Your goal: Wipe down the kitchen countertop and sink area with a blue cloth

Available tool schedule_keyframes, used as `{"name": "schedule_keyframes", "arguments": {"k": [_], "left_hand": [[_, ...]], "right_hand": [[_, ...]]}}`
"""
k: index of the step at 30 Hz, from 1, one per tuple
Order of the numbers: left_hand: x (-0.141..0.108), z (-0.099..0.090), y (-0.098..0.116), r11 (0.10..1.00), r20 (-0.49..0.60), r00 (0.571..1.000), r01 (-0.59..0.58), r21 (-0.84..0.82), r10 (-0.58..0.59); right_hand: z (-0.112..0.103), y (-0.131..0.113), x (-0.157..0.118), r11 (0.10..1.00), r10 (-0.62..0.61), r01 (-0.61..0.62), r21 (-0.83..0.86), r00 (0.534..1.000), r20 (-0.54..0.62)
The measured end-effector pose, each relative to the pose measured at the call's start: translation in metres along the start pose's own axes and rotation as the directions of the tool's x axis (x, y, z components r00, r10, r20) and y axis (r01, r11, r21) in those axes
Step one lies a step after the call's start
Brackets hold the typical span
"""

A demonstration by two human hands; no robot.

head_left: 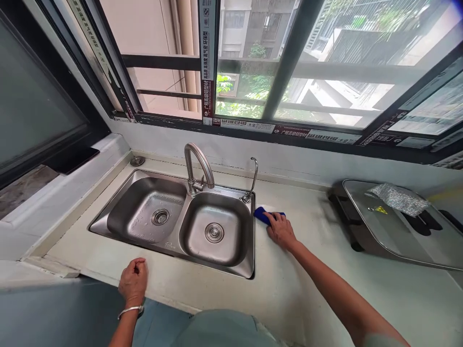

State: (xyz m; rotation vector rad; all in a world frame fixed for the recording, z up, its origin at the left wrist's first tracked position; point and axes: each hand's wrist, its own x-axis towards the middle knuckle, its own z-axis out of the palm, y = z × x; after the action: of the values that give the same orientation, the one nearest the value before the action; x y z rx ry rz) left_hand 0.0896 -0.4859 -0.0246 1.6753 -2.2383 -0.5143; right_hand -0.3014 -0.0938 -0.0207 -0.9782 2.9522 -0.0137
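My right hand presses a folded blue cloth onto the pale countertop, just right of the sink's right rim. The fingers curl over the cloth and cover part of it. Curled into a loose fist, my left hand rests by the counter's front edge, with a bangle on its wrist and nothing seen in it. Between and beyond my hands is the double-bowl steel sink. Water drops dot its left bowl.
A curved faucet rises behind the sink's middle, and a thin spout stands at its back right corner. A glass-lidded appliance with crumpled foil on top sits at right. The window runs along the back.
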Motion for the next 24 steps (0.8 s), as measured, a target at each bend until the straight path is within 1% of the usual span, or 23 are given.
{"name": "schedule_keyframes", "arguments": {"k": [2, 4, 6, 8, 11, 13, 16, 18, 20, 22, 24], "left_hand": [[0.000, 0.000, 0.000, 1.000, -0.007, 1.000, -0.003, 0.004, 0.003], [0.000, -0.001, 0.001, 1.000, -0.012, 1.000, -0.007, 0.004, 0.008], [0.001, -0.001, 0.001, 1.000, -0.015, 1.000, -0.013, 0.002, 0.013], [0.001, -0.001, 0.001, 1.000, -0.006, 1.000, -0.009, -0.005, 0.009], [0.003, -0.001, -0.001, 1.000, 0.015, 1.000, 0.003, -0.016, -0.003], [0.003, 0.001, -0.004, 1.000, 0.015, 1.000, -0.002, -0.024, 0.002], [0.004, 0.002, -0.007, 0.998, -0.001, 1.000, -0.027, -0.053, 0.027], [0.003, 0.003, -0.008, 0.996, -0.006, 0.999, -0.045, -0.082, 0.045], [0.002, 0.003, -0.008, 0.994, -0.014, 0.999, -0.049, -0.099, 0.048], [0.002, 0.003, -0.008, 0.993, -0.031, 0.998, -0.051, -0.107, 0.048], [0.001, 0.004, -0.009, 0.992, -0.041, 0.998, -0.058, -0.115, 0.053]], "right_hand": [[-0.001, 0.003, 0.025, 0.998, 0.065, -0.065, -0.008, 0.998, -0.013], [0.000, 0.002, 0.044, 0.990, 0.136, -0.137, -0.020, 0.990, -0.024], [0.001, -0.004, 0.054, 0.981, 0.189, -0.190, -0.030, 0.981, -0.033], [0.001, -0.013, 0.053, 0.977, 0.209, -0.211, -0.038, 0.977, -0.038], [0.000, -0.030, 0.032, 0.984, 0.172, -0.174, -0.044, 0.984, -0.038], [0.000, -0.040, 0.008, 0.991, 0.121, -0.122, -0.046, 0.992, -0.033], [0.002, -0.050, -0.038, 0.999, 0.034, -0.035, -0.040, 0.999, -0.024], [0.007, -0.051, -0.067, 0.999, -0.047, 0.047, 0.006, 0.998, -0.032], [0.012, -0.049, -0.089, 0.991, -0.107, 0.110, 0.079, 0.994, -0.036], [0.015, -0.045, -0.101, 0.982, -0.116, 0.121, 0.147, 0.992, -0.043], [0.015, -0.042, -0.104, 0.979, -0.079, 0.094, 0.181, 0.993, -0.086]]}}
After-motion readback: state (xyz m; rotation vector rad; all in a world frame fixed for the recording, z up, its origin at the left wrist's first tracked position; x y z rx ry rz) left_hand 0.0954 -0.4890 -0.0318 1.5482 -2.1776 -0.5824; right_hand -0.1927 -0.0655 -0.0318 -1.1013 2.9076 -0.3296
